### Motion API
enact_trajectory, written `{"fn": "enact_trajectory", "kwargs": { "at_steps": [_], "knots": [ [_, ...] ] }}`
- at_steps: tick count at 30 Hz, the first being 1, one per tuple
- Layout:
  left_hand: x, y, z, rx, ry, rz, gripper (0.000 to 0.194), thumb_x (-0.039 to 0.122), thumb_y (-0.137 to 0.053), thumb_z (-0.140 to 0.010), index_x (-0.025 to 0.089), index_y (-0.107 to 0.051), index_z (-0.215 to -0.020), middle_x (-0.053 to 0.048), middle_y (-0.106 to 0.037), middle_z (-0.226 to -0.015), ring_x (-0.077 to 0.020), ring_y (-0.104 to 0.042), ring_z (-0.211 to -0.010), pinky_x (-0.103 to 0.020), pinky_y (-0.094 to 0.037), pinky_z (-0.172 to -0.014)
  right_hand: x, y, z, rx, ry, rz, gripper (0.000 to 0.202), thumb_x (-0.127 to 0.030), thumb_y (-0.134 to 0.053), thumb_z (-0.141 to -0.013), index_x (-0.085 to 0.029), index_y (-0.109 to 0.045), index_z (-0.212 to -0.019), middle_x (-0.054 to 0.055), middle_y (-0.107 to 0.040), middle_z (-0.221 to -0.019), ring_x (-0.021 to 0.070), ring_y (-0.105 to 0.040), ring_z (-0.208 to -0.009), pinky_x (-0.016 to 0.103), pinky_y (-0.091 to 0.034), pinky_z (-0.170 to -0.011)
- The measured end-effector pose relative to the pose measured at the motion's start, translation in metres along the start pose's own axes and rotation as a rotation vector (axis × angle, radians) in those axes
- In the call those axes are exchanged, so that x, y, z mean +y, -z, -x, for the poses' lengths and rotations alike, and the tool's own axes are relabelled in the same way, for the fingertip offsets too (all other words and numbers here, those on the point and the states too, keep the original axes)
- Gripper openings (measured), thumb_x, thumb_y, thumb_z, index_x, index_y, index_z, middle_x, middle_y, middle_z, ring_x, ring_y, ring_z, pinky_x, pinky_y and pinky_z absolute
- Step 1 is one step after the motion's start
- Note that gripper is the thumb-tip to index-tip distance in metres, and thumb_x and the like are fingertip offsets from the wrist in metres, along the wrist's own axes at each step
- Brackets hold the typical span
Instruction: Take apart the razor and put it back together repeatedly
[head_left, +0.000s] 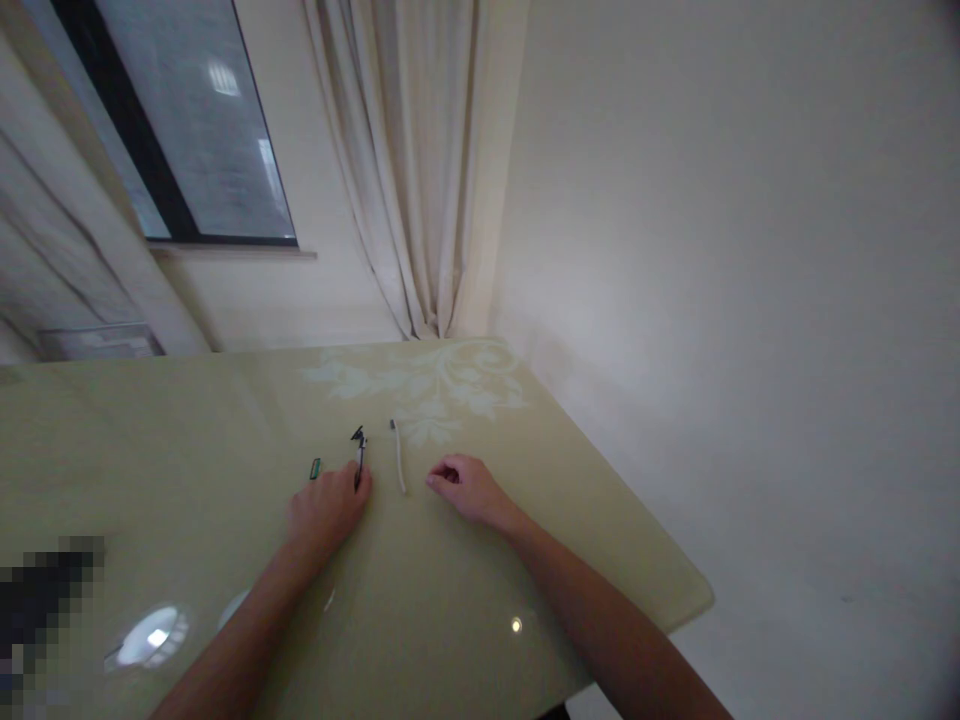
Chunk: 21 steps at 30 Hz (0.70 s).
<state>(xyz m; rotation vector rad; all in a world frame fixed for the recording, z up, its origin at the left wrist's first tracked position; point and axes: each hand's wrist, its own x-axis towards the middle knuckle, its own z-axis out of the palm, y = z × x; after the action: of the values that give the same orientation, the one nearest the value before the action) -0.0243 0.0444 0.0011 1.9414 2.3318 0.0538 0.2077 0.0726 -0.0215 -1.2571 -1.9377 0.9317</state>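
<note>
My left hand rests on the table with its fingers closed on a small black-and-silver item. Black parts stick out of its far end; what kind of thing it is, I cannot tell. Just beyond my left knuckles lies a small green rectangular piece with a dark rim. Between my hands is a thin, slightly bent white strip with a dark far end, touched by neither hand. To its right, my right hand is held over the table, fingers curled in and thumb near the index finger. Nothing shows in it.
The glossy pale-green table has a white floral pattern and reflects lamps. Its right edge runs close to a plain wall. Curtains and a window stand behind. A pixelated dark patch covers the lower left.
</note>
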Motion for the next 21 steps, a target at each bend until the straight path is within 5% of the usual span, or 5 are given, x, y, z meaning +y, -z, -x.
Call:
{"fn": "enact_trajectory", "kwargs": {
  "at_steps": [5, 8, 14, 18, 21],
  "knots": [
    [-0.007, 0.008, 0.0, 0.035, 0.028, 0.034, 0.057, 0.047, -0.023, -0.103, 0.018, -0.073, -0.104, -0.02, -0.077, -0.098, -0.0371, -0.074, -0.087, -0.043, -0.052, -0.072, -0.004, 0.004, -0.001, 0.178, 0.043, -0.173, 0.02, -0.03, -0.063, -0.093, -0.016, -0.074, -0.084, 0.001, -0.066, -0.073, 0.0131, -0.056, -0.066, 0.025, -0.041, -0.065],
    [-0.004, 0.016, 0.013, 0.18, -0.01, 0.022, 0.054, 0.046, -0.023, -0.105, 0.02, -0.07, -0.102, -0.015, -0.077, -0.091, -0.0316, -0.074, -0.076, -0.036, -0.046, -0.063, -0.011, 0.006, 0.001, 0.214, 0.082, -0.323, 0.034, -0.045, -0.057, -0.098, -0.016, -0.074, -0.09, 0.002, -0.063, -0.073, 0.0129, -0.055, -0.065, 0.025, -0.042, -0.063],
    [0.032, 0.004, 0.049, 0.512, -0.403, 0.078, 0.043, 0.043, -0.038, -0.105, 0.022, -0.069, -0.084, -0.007, -0.076, -0.078, -0.0211, -0.071, -0.067, -0.028, -0.038, -0.058, -0.034, -0.003, 0.014, 0.078, 0.218, -0.545, 0.049, -0.062, -0.05, -0.1, -0.018, -0.07, -0.111, 0.005, -0.066, -0.093, 0.0144, -0.058, -0.074, 0.025, -0.047, -0.064],
    [0.044, -0.017, 0.048, 0.49, -0.593, 0.22, 0.034, 0.04, -0.042, -0.105, 0.024, -0.071, -0.102, -0.007, -0.079, -0.091, -0.0191, -0.072, -0.073, -0.026, -0.042, -0.061, -0.043, -0.008, 0.019, 0.106, 0.231, -0.606, 0.04, -0.057, -0.058, -0.098, -0.018, -0.066, -0.095, 0.003, -0.064, -0.086, 0.0153, -0.06, -0.078, 0.027, -0.049, -0.074],
    [0.036, -0.026, 0.039, 0.357, -0.512, 0.334, 0.036, 0.037, -0.036, -0.105, 0.023, -0.067, -0.095, -0.006, -0.076, -0.085, -0.0186, -0.069, -0.07, -0.027, -0.042, -0.061, -0.038, -0.003, 0.018, 0.143, 0.233, -0.599, 0.038, -0.055, -0.054, -0.101, -0.019, -0.059, -0.09, 0.0, -0.061, -0.079, 0.0136, -0.058, -0.07, 0.026, -0.047, -0.068]
  ]
}}
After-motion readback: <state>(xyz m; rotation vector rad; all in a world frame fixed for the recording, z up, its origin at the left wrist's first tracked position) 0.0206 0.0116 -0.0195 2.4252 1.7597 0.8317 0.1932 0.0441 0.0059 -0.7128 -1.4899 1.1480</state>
